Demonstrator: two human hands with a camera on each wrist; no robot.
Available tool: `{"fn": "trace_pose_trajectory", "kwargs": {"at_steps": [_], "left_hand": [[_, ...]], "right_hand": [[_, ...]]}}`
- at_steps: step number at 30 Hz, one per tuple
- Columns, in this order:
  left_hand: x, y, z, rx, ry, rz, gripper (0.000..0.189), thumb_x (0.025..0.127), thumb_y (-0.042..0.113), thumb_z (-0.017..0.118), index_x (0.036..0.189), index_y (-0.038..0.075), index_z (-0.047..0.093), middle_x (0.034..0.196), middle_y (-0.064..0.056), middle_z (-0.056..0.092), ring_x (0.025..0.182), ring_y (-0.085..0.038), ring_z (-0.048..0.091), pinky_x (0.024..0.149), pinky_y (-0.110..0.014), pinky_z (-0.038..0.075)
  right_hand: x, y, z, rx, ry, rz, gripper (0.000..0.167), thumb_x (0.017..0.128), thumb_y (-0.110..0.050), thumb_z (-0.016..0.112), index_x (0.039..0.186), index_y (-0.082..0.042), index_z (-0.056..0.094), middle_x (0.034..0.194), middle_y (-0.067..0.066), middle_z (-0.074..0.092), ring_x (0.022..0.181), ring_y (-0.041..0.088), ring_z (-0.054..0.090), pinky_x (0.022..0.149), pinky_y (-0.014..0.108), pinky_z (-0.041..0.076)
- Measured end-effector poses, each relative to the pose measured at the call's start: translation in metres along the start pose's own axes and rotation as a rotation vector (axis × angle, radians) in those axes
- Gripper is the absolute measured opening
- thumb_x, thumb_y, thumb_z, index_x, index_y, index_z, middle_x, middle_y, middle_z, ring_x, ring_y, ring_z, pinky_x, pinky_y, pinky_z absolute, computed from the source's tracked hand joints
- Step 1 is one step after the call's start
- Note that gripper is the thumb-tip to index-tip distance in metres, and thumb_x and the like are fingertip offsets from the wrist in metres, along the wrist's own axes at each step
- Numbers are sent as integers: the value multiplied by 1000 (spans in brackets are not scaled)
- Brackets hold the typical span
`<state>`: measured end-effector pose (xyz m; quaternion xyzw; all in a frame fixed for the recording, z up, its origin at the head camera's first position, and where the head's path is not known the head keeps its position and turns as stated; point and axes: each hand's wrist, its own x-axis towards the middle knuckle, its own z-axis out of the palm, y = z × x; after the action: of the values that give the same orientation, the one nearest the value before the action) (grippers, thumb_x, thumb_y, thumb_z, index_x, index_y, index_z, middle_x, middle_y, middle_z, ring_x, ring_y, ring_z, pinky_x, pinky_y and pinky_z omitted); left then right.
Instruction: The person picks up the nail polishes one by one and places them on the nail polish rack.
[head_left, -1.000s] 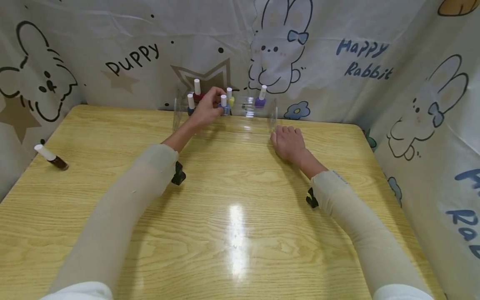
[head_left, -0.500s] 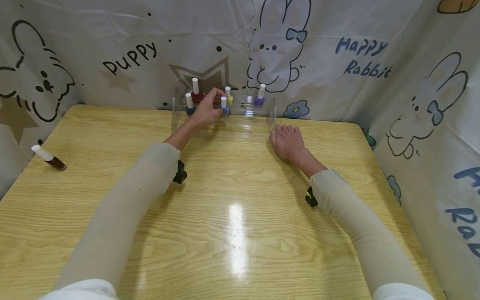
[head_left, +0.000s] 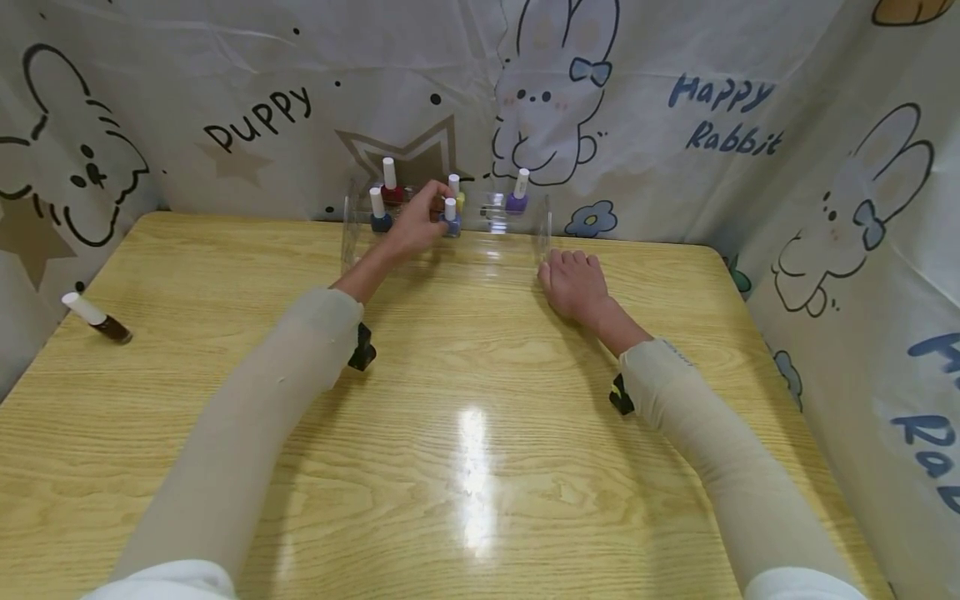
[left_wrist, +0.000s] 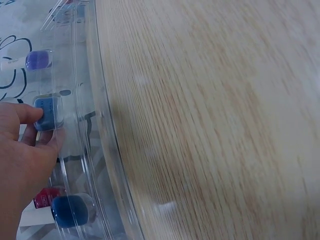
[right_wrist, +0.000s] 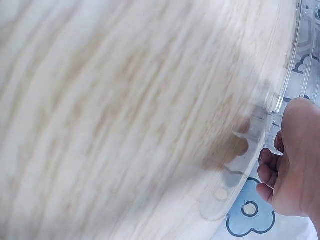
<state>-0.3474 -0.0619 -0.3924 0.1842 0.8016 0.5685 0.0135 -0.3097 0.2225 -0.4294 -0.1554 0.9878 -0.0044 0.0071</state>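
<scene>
In the head view my left hand [head_left: 412, 225] pinches a light blue nail polish bottle [head_left: 452, 224] with a white cap, at the clear acrylic rack [head_left: 491, 243]. The left wrist view shows thumb and fingers on the glass of this blue bottle [left_wrist: 46, 113]. A red nail polish bottle [head_left: 392, 194] and a dark blue one [head_left: 381, 223] stand left of that hand. A yellow one [head_left: 461, 200] stands just behind it, partly hidden. Farther right is a purple one [head_left: 516, 202]. My right hand [head_left: 576, 285] rests loosely curled on the table beside the rack's right end, holding nothing.
A dark brown nail polish bottle [head_left: 112, 328] with a white cap lies on its side at the table's left. The wooden table [head_left: 480, 375] meets a printed cloth [head_left: 637, 125] at the back.
My left hand and the light blue bottle have shifted slightly toward me and to the right. The right hand stays in place.
</scene>
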Motion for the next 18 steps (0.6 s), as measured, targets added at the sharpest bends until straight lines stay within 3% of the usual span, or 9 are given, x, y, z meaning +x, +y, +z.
{"fn": "trace_pose_trajectory", "kwargs": {"at_steps": [18], "left_hand": [[-1, 0, 1, 17, -42, -45, 34, 92, -18, 46, 121, 0, 41, 126, -22, 53, 115, -33, 53, 92, -42, 46]], "right_hand": [[-1, -1, 0, -5, -1, -2, 43, 108, -31, 19, 104, 1, 46, 103, 20, 55, 100, 40, 49, 87, 51, 35]]}}
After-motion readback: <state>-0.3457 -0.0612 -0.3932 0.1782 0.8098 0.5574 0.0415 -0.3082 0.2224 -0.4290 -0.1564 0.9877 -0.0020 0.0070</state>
